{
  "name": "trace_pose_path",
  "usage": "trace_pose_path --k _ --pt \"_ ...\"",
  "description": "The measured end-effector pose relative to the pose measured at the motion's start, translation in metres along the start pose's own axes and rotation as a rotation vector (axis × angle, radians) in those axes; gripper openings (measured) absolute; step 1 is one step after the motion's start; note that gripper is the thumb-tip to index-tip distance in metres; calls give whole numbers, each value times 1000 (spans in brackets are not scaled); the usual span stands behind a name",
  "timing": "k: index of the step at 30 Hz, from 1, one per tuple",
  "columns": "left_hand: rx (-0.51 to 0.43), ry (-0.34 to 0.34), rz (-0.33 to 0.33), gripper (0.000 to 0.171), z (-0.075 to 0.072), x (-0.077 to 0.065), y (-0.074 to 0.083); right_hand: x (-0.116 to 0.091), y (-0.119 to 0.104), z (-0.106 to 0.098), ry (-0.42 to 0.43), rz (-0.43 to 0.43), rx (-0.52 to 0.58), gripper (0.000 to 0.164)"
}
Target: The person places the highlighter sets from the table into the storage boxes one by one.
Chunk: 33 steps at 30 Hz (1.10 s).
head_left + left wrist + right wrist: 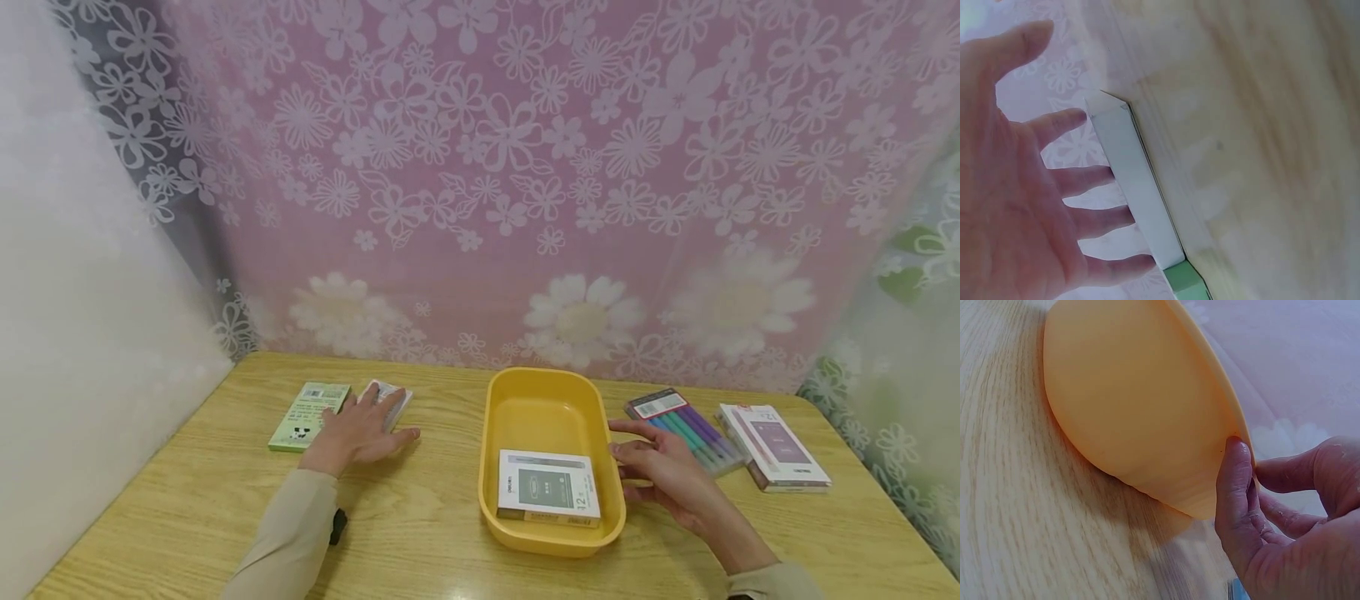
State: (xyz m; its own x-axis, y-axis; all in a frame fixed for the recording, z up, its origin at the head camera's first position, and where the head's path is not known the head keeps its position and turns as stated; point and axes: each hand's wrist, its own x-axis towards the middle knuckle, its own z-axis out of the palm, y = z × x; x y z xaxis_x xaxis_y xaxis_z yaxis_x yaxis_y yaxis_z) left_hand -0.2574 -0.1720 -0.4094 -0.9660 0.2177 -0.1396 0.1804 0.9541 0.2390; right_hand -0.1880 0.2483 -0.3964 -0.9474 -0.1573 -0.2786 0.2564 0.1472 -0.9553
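Nearest the camera, a beige left sleeve [279, 542] and a beige right sleeve [780, 581] enter over the front of the wood-grain desk [427, 533]. Just beyond, a yellow tray [551, 421] stands upright, long axis running away from the person; a white carton with a green panel [547, 487] lies flat in its near end. Right hand [671, 477], at the tray's right side: digits bent, the rim taken between them in what is judged, from the right wrist view, a light pinch. Left hand [356, 433], well apart to the left of the tray: grip spread wide, thumb clear, fingertips against a small white box [397, 406], nothing enclosed. Governing relation: that box lies beneath and ahead of the left fingers, the left being the nearer hand, with the tray well to its right; its long axis appears to slant away, far end rightward, though the hand covers much of it. A green pack [303, 421] lies just left of the box. Right of the tray, past the right hand, lie a pack of coloured pens [693, 435] and a white-and-purple carton [776, 446]; a floral pink curtain [525, 208] closes the far side
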Motion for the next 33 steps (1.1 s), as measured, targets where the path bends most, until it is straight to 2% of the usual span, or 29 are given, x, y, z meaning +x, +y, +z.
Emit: trace_pose_path --k 12,18,24,33 --pt "19 48 45 57 -2 -1 7 0 0 0 1 2 5 64" --pt "11 69 -2 59 0 -1 9 1 1 -1 -7 0 9 65" --pt "2 57 -38 60 0 -1 10 1 1 -1 -20 0 14 65" --pt "44 74 -29 57 1 1 14 0 1 0 -9 5 7 64"
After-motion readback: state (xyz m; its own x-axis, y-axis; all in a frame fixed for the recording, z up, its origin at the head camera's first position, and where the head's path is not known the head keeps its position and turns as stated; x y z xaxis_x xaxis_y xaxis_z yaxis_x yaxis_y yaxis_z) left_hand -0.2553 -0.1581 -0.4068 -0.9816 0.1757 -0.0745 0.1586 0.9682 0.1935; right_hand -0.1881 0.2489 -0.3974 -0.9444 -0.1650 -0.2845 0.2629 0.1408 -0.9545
